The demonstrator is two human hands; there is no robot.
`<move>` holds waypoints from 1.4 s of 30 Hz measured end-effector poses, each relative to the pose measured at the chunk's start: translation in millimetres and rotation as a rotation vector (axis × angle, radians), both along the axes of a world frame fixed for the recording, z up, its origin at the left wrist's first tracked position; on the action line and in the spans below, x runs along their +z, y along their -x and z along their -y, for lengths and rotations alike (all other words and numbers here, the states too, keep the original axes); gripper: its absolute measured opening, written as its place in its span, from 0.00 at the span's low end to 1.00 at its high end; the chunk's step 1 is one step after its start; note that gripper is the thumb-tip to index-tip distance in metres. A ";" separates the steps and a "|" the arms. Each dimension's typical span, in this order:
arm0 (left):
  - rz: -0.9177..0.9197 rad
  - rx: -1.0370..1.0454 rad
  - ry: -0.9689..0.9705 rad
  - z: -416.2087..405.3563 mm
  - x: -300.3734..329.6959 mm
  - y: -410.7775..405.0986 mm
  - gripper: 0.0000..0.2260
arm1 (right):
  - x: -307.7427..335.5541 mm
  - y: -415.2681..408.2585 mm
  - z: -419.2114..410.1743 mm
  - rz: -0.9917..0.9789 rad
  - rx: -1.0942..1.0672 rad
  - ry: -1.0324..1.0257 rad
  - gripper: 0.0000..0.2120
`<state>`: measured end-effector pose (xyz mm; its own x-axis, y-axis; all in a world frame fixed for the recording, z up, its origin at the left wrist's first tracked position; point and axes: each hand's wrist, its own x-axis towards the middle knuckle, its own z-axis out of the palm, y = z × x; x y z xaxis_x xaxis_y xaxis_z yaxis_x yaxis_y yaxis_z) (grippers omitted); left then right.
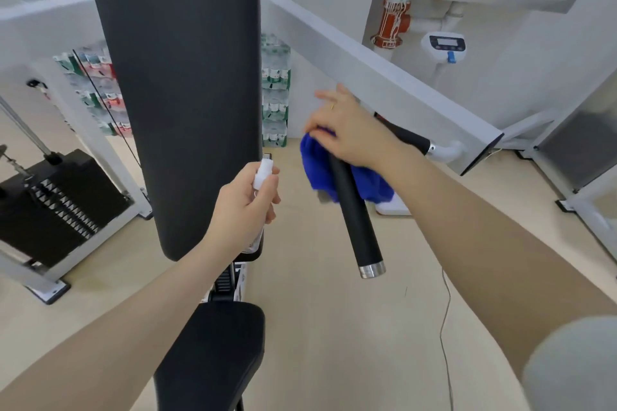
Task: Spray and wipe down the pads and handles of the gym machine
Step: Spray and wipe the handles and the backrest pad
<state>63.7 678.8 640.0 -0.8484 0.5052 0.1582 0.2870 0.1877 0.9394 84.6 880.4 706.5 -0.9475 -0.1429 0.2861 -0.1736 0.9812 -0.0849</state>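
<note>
Head view, looking down along both bare forearms. Left arm reaches in from the lower left, wrist slightly cocked up; left hand (245, 207) has its fingers curled round a small spray bottle (261, 177), white nozzle poking out above the fist, clear body partly hidden below the palm. It sits just beside the right edge of the tall black back pad (180, 93), which stands upright through the middle of the view. Right arm stretches in from the lower right, a grey sleeve (574, 367) at the shoulder end; right hand (347, 130) lies palm-down over a blue cloth (315, 163), fingers bent and gripping the cloth against the black handle (355, 217). The cloth is bunched around the upper part of that handle and hangs below the hand on both sides. The handle runs down toward the camera, ending in a silver cap. Black seat pad (213, 354) at bottom centre. Weight stack (50, 203) at left, stacked water bottle packs (275, 90) behind the pad, white machine frame (384, 77) at right, pale floor (334, 327) underneath.
</note>
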 end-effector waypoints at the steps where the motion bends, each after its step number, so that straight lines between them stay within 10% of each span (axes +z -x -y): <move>1: -0.002 -0.010 0.009 2.4 0.7 -1.7 0.07 | 0.8 5.4 -0.6 -0.004 -0.075 0.023 0.10; 11: 0.000 -0.057 0.019 5.3 -5.3 -18.8 0.05 | -48.3 -93.9 27.3 0.092 0.299 -0.198 0.14; 21: -0.096 -0.159 0.110 17.9 -11.3 -28.5 0.05 | -50.0 -93.4 38.2 -0.006 0.121 -0.128 0.12; 34: -0.255 -0.154 0.229 48.1 -21.9 -28.6 0.15 | -29.9 -72.5 70.2 0.099 -0.104 -0.560 0.05; 42: -0.328 -0.216 0.368 86.2 -14.6 13.2 0.15 | -28.1 -70.0 95.7 0.491 -0.184 -0.563 0.09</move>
